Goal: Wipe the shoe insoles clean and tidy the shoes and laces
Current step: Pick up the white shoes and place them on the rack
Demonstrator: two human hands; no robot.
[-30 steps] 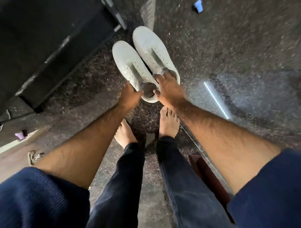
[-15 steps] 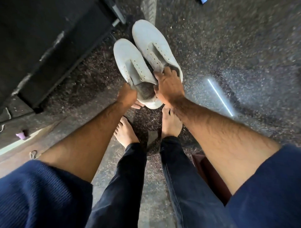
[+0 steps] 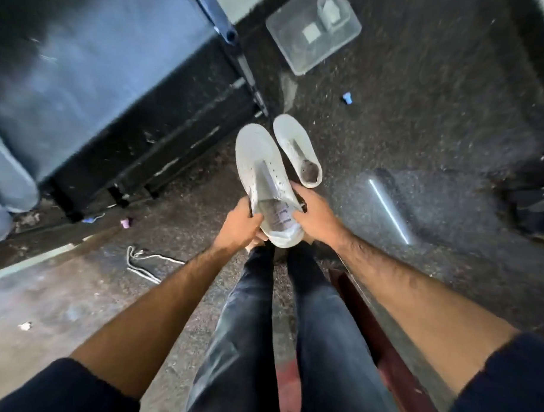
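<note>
Lifted shoe (image 3: 259, 171), gripped between both hands (image 3: 279, 221)

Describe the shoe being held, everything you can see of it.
The held shoe is a white low sneaker, smooth leather-like upper, no laces in its eyelets, tongue flat. It is lifted above the floor, toe pointing away, opening up, showing a pale printed insole. The left hand grips the heel's left side, the right hand its right side. Its mate stands on the floor beyond.
</note>
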